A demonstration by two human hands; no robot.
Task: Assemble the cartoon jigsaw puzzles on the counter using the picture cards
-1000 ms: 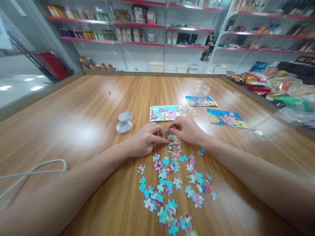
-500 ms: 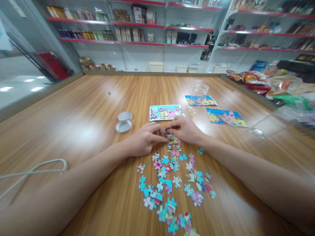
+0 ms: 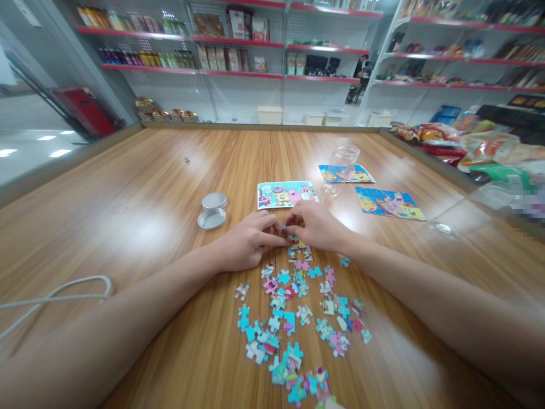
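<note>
Several joined jigsaw pieces (image 3: 297,241) showing a yellow cartoon face lie between my hands, partly covered by them. My left hand (image 3: 244,241) rests on the table to their left, fingers apart, one fingertip at the joined pieces' edge. Opposite it, my right hand (image 3: 319,226) is closed in a pinch on a small jigsaw piece (image 3: 284,228), of which only a blue bit shows. Loose jigsaw pieces (image 3: 289,321) in blue, pink and white spread over the table towards me. Just beyond my hands lies a picture card (image 3: 287,195) with cartoon figures.
Two round metal tin parts (image 3: 212,218) sit left of the card. A clear plastic cup (image 3: 344,162) stands on a blue picture sheet (image 3: 367,174), with another sheet (image 3: 389,203) nearby. A white cable (image 3: 55,295) lies at left. Snack bags (image 3: 438,136) are beyond the right edge.
My right hand's fingers have shifted slightly down and left over the joined pieces, covering more of the yellow face. My left hand keeps nearly the same place.
</note>
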